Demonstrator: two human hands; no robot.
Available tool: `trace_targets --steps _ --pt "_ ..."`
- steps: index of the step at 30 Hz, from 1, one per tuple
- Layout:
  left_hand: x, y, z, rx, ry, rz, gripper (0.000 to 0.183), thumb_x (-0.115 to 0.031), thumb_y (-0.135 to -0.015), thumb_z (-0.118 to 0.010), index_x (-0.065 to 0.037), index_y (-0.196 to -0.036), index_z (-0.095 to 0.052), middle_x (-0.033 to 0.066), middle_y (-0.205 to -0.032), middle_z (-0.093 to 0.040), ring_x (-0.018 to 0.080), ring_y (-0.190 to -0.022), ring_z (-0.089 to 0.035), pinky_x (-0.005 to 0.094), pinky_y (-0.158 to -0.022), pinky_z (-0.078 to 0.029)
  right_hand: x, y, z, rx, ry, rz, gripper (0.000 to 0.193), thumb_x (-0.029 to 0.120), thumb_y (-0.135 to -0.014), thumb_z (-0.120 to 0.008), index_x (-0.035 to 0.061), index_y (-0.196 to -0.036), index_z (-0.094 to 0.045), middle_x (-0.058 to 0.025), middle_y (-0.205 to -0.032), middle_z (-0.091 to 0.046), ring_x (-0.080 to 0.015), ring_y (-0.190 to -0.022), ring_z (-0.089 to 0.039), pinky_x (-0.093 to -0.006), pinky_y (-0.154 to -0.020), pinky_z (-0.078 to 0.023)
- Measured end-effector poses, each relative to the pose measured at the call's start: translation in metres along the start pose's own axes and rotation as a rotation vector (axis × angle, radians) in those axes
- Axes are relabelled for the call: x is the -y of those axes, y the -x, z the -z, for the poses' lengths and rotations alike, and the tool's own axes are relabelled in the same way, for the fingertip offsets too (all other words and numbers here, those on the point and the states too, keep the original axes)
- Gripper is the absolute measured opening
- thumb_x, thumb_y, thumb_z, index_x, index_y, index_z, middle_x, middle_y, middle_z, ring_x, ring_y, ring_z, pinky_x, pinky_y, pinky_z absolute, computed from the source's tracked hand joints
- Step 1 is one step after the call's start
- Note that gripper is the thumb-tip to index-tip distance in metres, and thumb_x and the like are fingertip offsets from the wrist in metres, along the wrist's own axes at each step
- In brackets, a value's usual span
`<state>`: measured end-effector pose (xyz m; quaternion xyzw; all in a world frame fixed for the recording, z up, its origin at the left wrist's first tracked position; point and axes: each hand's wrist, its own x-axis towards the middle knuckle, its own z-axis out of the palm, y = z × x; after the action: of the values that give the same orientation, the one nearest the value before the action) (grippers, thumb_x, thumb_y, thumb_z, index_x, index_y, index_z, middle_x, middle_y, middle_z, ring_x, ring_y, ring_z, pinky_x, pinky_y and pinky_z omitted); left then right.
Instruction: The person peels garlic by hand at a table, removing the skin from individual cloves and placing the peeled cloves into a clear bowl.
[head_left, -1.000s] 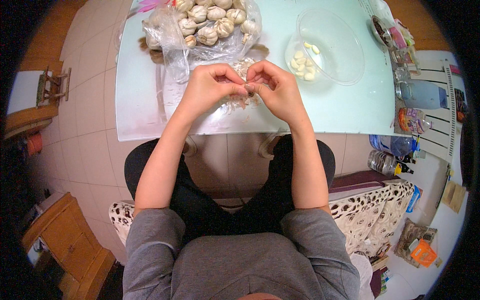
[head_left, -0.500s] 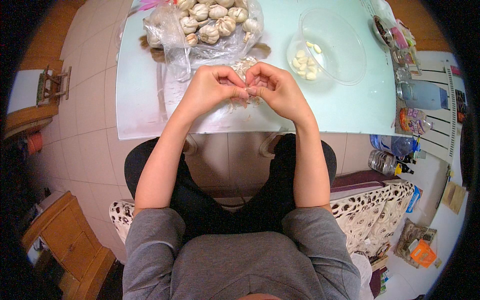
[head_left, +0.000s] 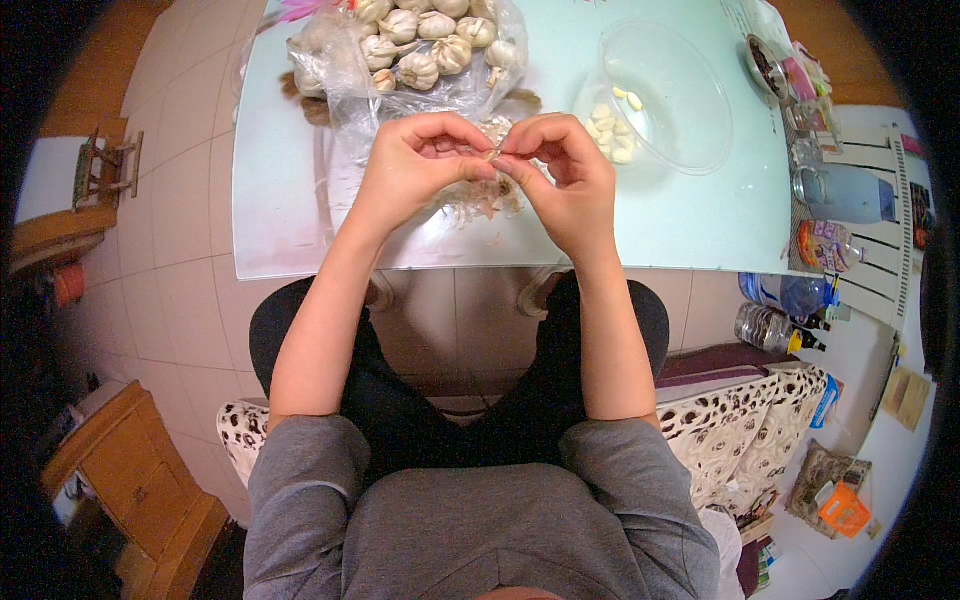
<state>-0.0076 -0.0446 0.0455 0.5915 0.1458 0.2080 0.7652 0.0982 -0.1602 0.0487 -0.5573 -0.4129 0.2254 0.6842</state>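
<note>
Over the near part of the table, both my hands meet in a fingertip pinch. My left hand [head_left: 415, 165] and my right hand [head_left: 565, 185] hold between them a small garlic clove [head_left: 493, 155], mostly hidden by the fingers. Dry garlic skins [head_left: 480, 203] lie scattered on the table beneath. Just beyond my left hand, whole garlic bulbs [head_left: 418, 70] fill a clear plastic bag [head_left: 352, 112]. To the right, a large see-through bowl [head_left: 712, 120] holds several peeled cloves [head_left: 615, 137], partly covered by my right hand.
The pale glass table [head_left: 690, 220] ends just before my knees. Along its right side stand a metal bowl [head_left: 765, 65], a jar [head_left: 815, 185] and a plastic bottle [head_left: 828, 245]. Large water bottles [head_left: 785, 292] are below its right corner, near a patterned seat [head_left: 735, 420].
My right hand has shifted slightly right and its fingers have opened into a wider curve. Both hands have risen a little up the picture, showing more skins below.
</note>
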Motion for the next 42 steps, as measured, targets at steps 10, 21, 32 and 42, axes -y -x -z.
trace_targets --steps 10,21,32,42 --pt "-0.009 0.0 0.002 0.043 -0.194 0.054 0.014 0.007 -0.061 -0.065 0.003 -0.073 -0.059 0.0057 -0.075 -0.058 0.0094 -0.068 -0.054 0.0191 -0.06 -0.043 0.0 0.001 0.001 0.027 0.201 0.012 0.013 -0.003 -0.065 -0.062 0.0022 -0.073 -0.054 -0.0047 -0.071 -0.057 -0.0124 -0.065 -0.056 -0.0231 -0.061 -0.046" --pt "-0.008 0.002 0.002 0.035 -0.214 0.109 0.012 0.006 -0.061 -0.065 0.003 -0.072 -0.06 0.0049 -0.072 -0.059 0.0091 -0.065 -0.055 0.0189 -0.059 -0.045 -0.001 0.0 0.004 0.074 0.358 0.059 0.013 -0.003 -0.063 -0.06 0.003 -0.073 -0.054 -0.0059 -0.069 -0.057 -0.0173 -0.064 -0.057 -0.0243 -0.059 -0.045" --pt "0.001 -0.003 -0.004 -0.04 0.062 0.114 0.013 0.003 -0.07 -0.061 0.005 -0.081 -0.057 0.0109 -0.071 -0.06 0.0132 -0.062 -0.058 0.0213 -0.056 -0.048 -0.005 0.002 -0.001 -0.054 0.292 0.096 0.013 -0.001 -0.067 -0.06 0.0031 -0.078 -0.054 -0.0069 -0.072 -0.057 -0.0166 -0.065 -0.057 -0.0245 -0.059 -0.045" --pt "0.008 -0.002 0.003 -0.093 0.411 0.146 0.014 -0.003 -0.072 -0.062 0.001 -0.084 -0.057 0.0066 -0.075 -0.059 0.0107 -0.066 -0.056 0.0196 -0.053 -0.044 -0.004 -0.003 0.002 -0.027 0.389 0.176 0.012 -0.006 -0.069 -0.058 -0.0001 -0.079 -0.057 -0.0078 -0.079 -0.055 -0.0144 -0.07 -0.054 -0.0229 -0.063 -0.045"
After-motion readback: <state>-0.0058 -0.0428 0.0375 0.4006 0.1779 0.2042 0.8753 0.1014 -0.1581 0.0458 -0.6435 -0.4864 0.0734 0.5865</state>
